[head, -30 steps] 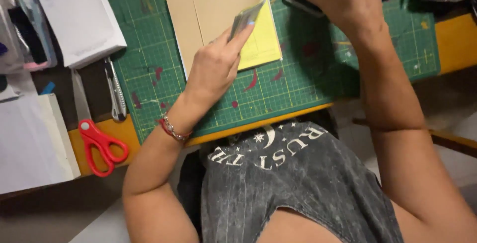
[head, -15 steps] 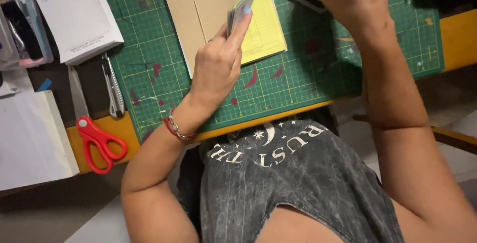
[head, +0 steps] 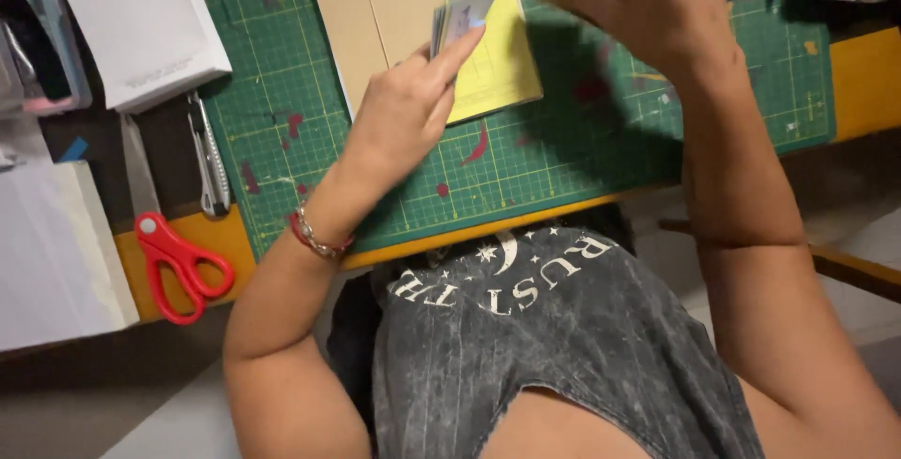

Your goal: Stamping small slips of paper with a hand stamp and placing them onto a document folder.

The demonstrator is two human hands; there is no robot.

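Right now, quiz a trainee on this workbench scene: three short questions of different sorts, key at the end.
1. True or false: the left hand lifts pages of the booklet on the green cutting mat.
2. What colour are the scissors? A blue, B red, C black.
3. Fill in: the utility knife lies ___ of the scissors' handles, toward the white pad.

Key: 1 true; 2 B; 3 above.

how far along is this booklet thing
Done: a tan cover lies open on the green mat, with yellow pages on it. In hand: the left hand lifts the page edges; the right hand holds something blurred. The scissors and knife lie aside.
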